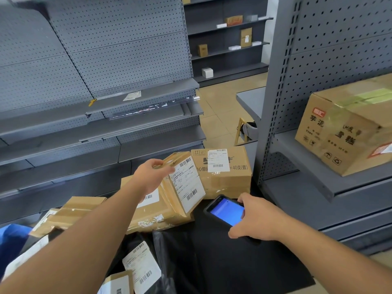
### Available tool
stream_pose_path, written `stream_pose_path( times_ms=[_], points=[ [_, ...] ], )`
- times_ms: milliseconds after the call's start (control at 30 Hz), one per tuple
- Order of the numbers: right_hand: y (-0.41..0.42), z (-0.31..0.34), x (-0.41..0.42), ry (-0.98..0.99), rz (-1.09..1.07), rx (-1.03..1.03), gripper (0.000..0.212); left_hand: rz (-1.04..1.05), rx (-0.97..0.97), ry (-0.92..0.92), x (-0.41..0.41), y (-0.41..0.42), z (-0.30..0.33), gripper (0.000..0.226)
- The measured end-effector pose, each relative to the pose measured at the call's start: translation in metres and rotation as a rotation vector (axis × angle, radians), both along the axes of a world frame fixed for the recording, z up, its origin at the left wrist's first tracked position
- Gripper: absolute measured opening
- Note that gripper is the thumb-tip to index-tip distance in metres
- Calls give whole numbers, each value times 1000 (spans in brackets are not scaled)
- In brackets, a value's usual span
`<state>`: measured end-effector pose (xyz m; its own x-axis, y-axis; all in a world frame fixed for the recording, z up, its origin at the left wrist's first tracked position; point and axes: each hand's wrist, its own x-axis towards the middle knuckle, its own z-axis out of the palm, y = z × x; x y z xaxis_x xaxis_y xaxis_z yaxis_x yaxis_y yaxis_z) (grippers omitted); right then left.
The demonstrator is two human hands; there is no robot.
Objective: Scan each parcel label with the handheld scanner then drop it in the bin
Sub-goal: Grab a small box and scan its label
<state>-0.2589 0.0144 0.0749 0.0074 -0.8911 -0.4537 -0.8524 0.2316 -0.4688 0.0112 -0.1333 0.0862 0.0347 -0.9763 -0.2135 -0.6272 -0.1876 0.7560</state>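
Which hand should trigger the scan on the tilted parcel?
Right. The right hand already holds the scanner just below the parcel's label; the left hand is busy gripping the parcel.

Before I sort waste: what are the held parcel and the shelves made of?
The held parcel looks like brown corrugated cardboard, matt, with glossy tape and a white paper label. The shelves look like grey painted metal, judging by the perforated back panels.
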Motion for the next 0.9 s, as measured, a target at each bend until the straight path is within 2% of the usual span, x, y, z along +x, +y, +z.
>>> stream_pose_path(
  times_ms=[233, 300, 467, 667, 900],
  points=[
    [-5, -11, 13, -63, -89, -53, 69, 62, 38, 58, 14, 10, -6, 47],
    [-9, -13, 22, -97, -110, -67, 68, 98, 62, 102, 25, 16, -8, 49],
    [-19, -12, 59, -154, -97, -104, 70, 222, 105, 226, 69, 35, -14, 36],
    [-20, 0, 126, -158, 11, -119, 63, 375, 97, 333, 143, 69, -23, 45],
    [-7, 3, 242, -139, 97, -163, 67, 512, 93, 517, 251, 132, -23, 30]
  ],
)
